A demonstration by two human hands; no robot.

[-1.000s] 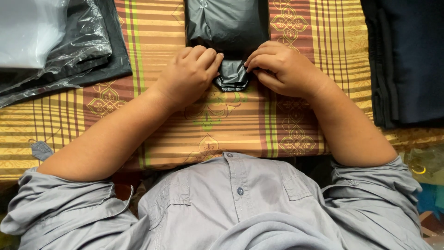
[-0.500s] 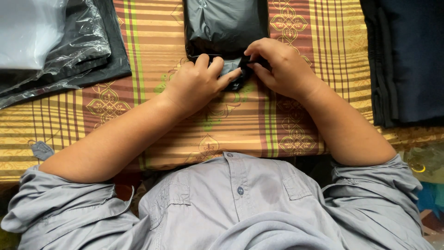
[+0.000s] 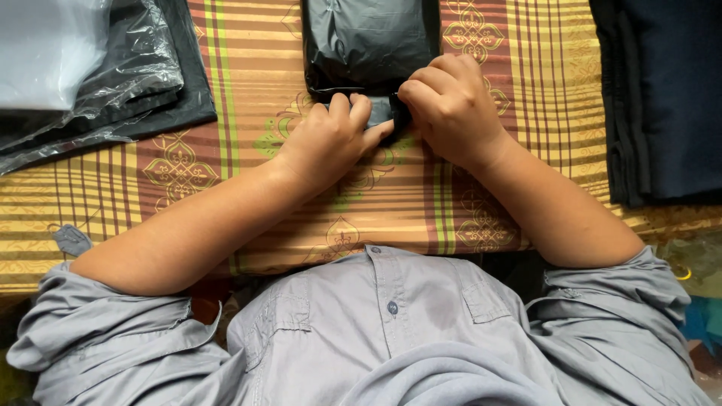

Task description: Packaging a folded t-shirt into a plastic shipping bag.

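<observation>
Here, both hands work at the near end of a dark grey plastic parcel [image 3: 368,41] that lies on the striped, patterned cloth [image 3: 248,83], far from the body and about in the middle of the scene. The left hand [image 3: 331,139] is curled, its fingers and thumb pinching the loose grey flap [image 3: 380,113] that sticks out from the parcel's near edge. The right hand [image 3: 451,105] is bent over the same edge, fingertips pressing down on the folded plastic just beside the left thumb; whether it truly grips the flap or only pins it I cannot tell, since the knuckles hide the pads. To do this well, I judge the flap should be drawn snug and flat against the parcel, with the right hand keeping the fold pressed so it does not spring open, and both hands keeping the slack even so the thin plastic neither wrinkles nor tears. To the far left lie clear plastic bags [image 3: 83,60] over a dark sheet, well apart from the hands, and to the far right a stack of dark folded garments [image 3: 662,98], untouched.
</observation>
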